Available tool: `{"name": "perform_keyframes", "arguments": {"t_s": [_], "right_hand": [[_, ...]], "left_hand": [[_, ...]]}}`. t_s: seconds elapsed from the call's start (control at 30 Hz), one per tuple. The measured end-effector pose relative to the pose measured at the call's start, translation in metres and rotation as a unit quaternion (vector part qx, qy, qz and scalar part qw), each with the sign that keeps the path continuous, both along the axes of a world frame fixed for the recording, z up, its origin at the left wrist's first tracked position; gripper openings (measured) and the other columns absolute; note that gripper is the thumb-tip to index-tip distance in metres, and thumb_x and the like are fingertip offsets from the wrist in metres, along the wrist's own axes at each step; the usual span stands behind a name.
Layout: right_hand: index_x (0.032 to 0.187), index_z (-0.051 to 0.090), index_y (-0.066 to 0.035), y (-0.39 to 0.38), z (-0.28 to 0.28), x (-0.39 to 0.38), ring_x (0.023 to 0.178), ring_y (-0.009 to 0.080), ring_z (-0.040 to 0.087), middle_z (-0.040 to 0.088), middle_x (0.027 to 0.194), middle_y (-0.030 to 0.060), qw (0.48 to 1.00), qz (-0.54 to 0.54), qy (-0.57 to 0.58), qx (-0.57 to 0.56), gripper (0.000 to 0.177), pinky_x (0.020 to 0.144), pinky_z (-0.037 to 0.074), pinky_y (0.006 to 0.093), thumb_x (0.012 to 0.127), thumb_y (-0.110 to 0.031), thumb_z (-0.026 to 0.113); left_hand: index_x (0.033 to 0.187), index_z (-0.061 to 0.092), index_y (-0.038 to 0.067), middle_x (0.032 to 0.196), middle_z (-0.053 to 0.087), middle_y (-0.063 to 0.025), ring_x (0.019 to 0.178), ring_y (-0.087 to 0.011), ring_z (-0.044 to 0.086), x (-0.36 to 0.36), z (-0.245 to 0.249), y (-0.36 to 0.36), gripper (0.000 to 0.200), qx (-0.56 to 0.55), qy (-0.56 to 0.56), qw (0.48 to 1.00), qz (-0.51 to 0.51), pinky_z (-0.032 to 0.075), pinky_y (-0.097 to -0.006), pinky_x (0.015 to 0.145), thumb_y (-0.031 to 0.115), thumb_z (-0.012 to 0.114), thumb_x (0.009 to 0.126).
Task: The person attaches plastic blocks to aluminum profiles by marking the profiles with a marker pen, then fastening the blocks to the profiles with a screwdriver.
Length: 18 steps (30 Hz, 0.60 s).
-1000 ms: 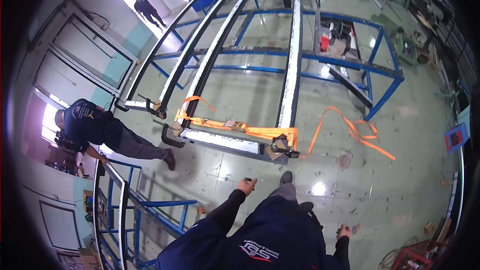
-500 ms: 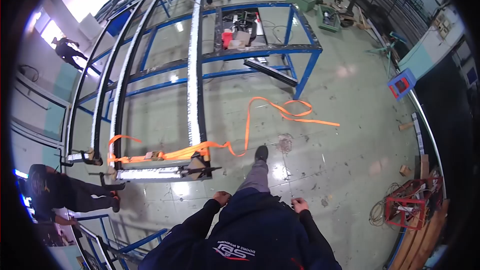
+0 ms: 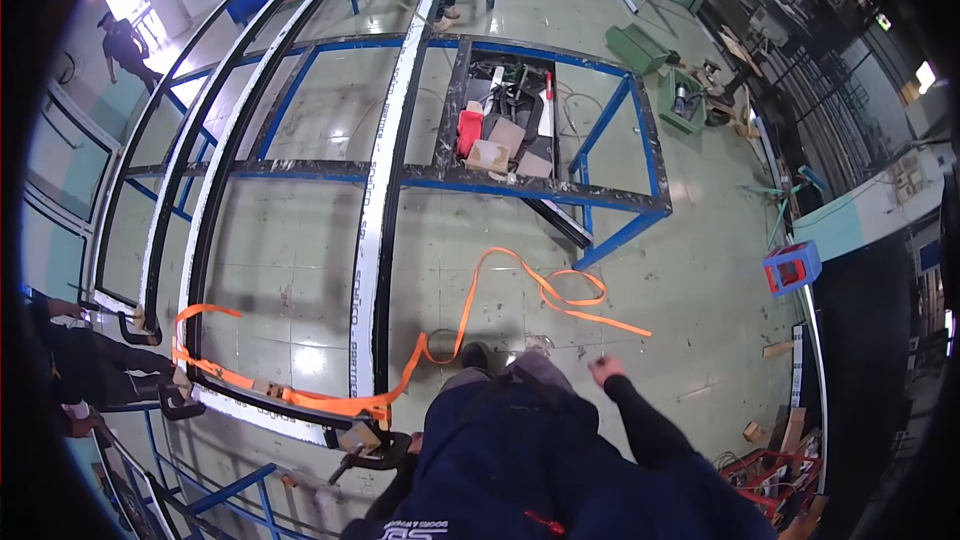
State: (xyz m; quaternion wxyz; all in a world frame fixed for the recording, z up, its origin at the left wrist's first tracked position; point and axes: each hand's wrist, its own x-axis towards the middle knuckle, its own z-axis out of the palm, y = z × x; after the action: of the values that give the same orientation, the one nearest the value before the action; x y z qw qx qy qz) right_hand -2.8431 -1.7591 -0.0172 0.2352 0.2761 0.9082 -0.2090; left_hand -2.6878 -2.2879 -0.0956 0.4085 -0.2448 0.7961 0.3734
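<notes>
1. Left hand (image 3: pixel 416 443) has moved in beside the clamp (image 3: pixel 380 457) at the frame's (image 3: pixel 368 270) near right corner; contact and grip cannot be told.
2. Right hand (image 3: pixel 604 370) is right of the frame, well apart from it, loosely curled; whether it holds anything cannot be told.
3. Frame position: ahead and left of both hands, long axis running away over the bench (image 3: pixel 620 202); left hand nearer.
4. Orange strap (image 3: pixel 340 403) crosses the frame's near end, its tail to the right.
</notes>
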Motion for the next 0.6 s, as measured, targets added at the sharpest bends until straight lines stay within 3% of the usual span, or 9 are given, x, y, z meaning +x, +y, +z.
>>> {"name": "perform_keyframes", "arguments": {"t_s": [0.1,0.27,0.37,0.4,0.47,0.53,0.57,0.6], "right_hand": [[0.103,0.066,-0.001,-0.038,0.063,-0.142,0.093,0.0344,0.069,0.072,0.096,0.0192,0.976,0.031,0.186,-0.105,0.036,0.082,0.053,0.0422,0.083,-0.031,0.069],[0.107,0.063,0.000,-0.092,0.116,-0.378,0.094,0.0321,0.071,0.072,0.100,0.0191,0.933,0.095,0.310,-0.154,0.036,0.085,0.054,0.0393,0.084,-0.026,0.071],[0.114,0.061,0.000,-0.102,0.116,-0.485,0.099,0.0339,0.070,0.071,0.103,0.0206,0.925,0.172,0.312,-0.132,0.042,0.088,0.054,0.0414,0.084,-0.027,0.072],[0.114,0.062,0.000,-0.101,0.110,-0.511,0.102,0.0370,0.067,0.069,0.109,0.0229,0.934,0.173,0.280,-0.136,0.051,0.090,0.053,0.0440,0.081,-0.038,0.073],[0.118,0.061,0.000,-0.106,0.098,-0.550,0.108,0.0380,0.065,0.068,0.112,0.0247,0.956,0.178,0.196,-0.127,0.065,0.095,0.051,0.0440,0.078,-0.050,0.073],[0.124,0.057,0.005,-0.121,0.084,-0.575,0.113,0.0397,0.063,0.067,0.114,0.0275,0.968,0.194,0.091,-0.133,0.093,0.098,0.049,0.0433,0.070,-0.069,0.071],[0.124,0.056,0.007,-0.134,0.073,-0.578,0.114,0.0401,0.062,0.065,0.117,0.0287,0.970,0.188,0.076,-0.135,0.098,0.098,0.049,0.0433,0.068,-0.071,0.071],[0.124,0.055,0.009,-0.148,0.062,-0.578,0.115,0.0404,0.062,0.064,0.119,0.0298,0.972,0.180,0.061,-0.135,0.102,0.098,0.049,0.0433,0.066,-0.074,0.071]], "left_hand": [[0.111,0.064,0.005,0.102,0.068,-0.0113,0.091,-0.0249,0.064,-0.003,0.000,0.012,0.044,-0.011,-0.026,0.993,0.118,0.051,-0.0391,0.084,0.043,0.064,0.090],[0.103,0.066,0.002,0.094,0.070,-0.0110,0.085,-0.0243,0.065,-0.025,-0.007,0.049,0.042,-0.034,-0.041,0.956,0.289,0.052,-0.0384,0.080,0.041,0.065,0.091],[0.099,0.067,0.000,0.089,0.071,-0.0108,0.081,-0.0240,0.065,-0.058,-0.017,0.076,0.041,-0.042,-0.015,0.924,0.380,0.053,-0.0380,0.078,0.040,0.065,0.091],[0.097,0.068,0.000,0.088,0.072,-0.0108,0.079,-0.0238,0.065,-0.071,-0.019,0.087,0.041,-0.046,0.001,0.909,0.415,0.053,-0.0378,0.078,0.040,0.065,0.091],[0.104,0.064,0.001,0.093,0.070,-0.0111,0.084,-0.0240,0.066,-0.115,0.009,0.104,0.041,-0.007,0.018,0.852,0.524,0.052,-0.0395,0.077,0.040,0.064,0.092],[0.111,0.060,0.002,0.099,0.068,-0.0115,0.088,-0.0241,0.066,-0.179,0.060,0.127,0.041,0.033,0.045,0.789,0.612,0.052,-0.0411,0.076,0.039,0.062,0.094],[0.115,0.058,0.003,0.102,0.068,-0.0117,0.091,-0.0242,0.066,-0.216,0.101,0.140,0.041,0.042,0.059,0.769,0.635,0.052,-0.0420,0.075,0.039,0.061,0.095],[0.121,0.052,0.004,0.109,0.065,-0.0115,0.097,-0.0247,0.065,-0.235,0.104,0.146,0.045,0.085,0.094,0.727,0.675,0.052,-0.0420,0.076,0.040,0.061,0.095]]}}
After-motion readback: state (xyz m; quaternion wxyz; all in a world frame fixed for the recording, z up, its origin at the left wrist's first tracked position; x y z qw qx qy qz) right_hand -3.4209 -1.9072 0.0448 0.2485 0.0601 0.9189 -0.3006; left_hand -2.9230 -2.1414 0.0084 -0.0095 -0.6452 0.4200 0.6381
